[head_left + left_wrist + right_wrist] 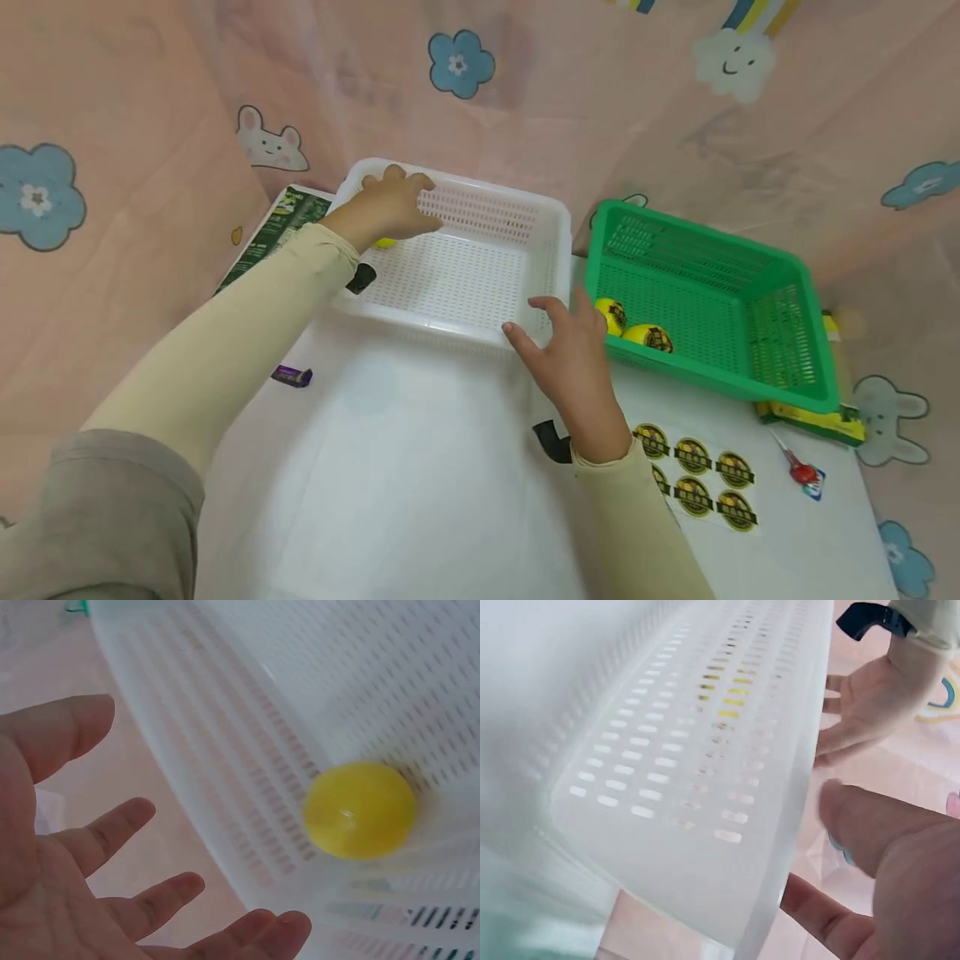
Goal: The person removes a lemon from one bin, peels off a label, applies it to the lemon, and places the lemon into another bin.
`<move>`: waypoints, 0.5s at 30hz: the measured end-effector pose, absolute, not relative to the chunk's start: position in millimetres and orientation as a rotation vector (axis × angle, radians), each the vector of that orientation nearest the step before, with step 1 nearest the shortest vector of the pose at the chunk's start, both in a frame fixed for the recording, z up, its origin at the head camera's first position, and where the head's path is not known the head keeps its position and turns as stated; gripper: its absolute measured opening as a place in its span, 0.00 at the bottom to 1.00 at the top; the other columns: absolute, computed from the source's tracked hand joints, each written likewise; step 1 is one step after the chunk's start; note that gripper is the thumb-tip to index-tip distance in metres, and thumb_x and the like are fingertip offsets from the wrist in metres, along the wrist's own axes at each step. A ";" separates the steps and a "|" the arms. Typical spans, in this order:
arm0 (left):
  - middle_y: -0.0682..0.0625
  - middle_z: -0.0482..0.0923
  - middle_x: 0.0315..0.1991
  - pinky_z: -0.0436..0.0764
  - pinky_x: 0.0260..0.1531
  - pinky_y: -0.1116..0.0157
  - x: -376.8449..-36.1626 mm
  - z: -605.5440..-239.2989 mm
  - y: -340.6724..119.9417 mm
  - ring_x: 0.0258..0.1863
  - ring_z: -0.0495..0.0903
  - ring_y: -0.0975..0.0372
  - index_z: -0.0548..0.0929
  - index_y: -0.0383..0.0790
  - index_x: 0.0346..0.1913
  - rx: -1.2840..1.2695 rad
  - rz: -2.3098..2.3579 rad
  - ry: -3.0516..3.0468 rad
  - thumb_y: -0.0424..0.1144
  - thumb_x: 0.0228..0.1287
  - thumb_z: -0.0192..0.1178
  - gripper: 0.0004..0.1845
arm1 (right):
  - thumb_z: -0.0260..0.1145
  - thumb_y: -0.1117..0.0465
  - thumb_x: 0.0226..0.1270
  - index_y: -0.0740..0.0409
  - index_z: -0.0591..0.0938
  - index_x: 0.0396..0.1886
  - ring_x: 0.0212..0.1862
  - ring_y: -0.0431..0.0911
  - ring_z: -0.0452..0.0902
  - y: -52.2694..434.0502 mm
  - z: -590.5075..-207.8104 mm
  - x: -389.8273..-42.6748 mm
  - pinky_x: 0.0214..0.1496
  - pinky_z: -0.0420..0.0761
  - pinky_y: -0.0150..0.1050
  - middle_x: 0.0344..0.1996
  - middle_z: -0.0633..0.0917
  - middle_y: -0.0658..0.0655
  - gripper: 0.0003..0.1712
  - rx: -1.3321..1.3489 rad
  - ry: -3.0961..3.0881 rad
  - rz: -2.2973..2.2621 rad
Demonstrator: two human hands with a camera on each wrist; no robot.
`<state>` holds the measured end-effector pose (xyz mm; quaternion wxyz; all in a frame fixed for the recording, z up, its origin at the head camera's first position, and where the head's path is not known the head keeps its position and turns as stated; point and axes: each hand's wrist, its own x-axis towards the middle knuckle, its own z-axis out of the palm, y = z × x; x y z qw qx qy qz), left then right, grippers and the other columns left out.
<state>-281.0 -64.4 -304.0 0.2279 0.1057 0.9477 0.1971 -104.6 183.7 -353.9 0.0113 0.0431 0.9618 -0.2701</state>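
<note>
My left hand (392,207) is over the far left part of a white perforated basket (450,321), fingers spread and holding nothing. Below it, a plain yellow lemon (360,810) lies in a corner on the basket floor; in the head view the hand mostly covers it. By the basket's front right corner is my right hand (573,362), thumb and fingers parted with nothing between them. Whether it touches the rim, I cannot tell. Two yellow lemons with dark round stickers, one of them a front lemon (647,337), lie in the green basket (712,379).
A sheet of round black-and-yellow stickers (692,456) lies at the right on the white table (375,500). Beyond it is a red-wrapped lollipop (802,472). A purple wrapped bar (292,376) lies left. Green boxes, including a left box (281,225), flank the baskets.
</note>
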 end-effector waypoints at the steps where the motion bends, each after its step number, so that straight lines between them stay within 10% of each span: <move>1: 0.32 0.41 0.83 0.59 0.70 0.32 -285.7 -305.8 -66.9 0.76 0.46 0.29 0.58 0.47 0.85 0.279 0.528 2.592 0.55 0.78 0.59 0.41 | 0.72 0.44 0.73 0.56 0.83 0.66 0.78 0.74 0.50 182.4 -354.5 -104.3 0.68 0.71 0.70 0.81 0.54 0.73 0.30 0.132 2.988 -0.827; 15: 0.34 0.45 0.84 0.58 0.77 0.44 -326.0 -340.3 -86.0 0.82 0.47 0.42 0.63 0.38 0.82 0.188 0.565 2.471 0.41 0.76 0.61 0.36 | 0.69 0.44 0.77 0.53 0.86 0.45 0.76 0.71 0.52 172.3 -345.0 -107.9 0.65 0.77 0.64 0.81 0.56 0.73 0.16 0.156 2.903 -0.625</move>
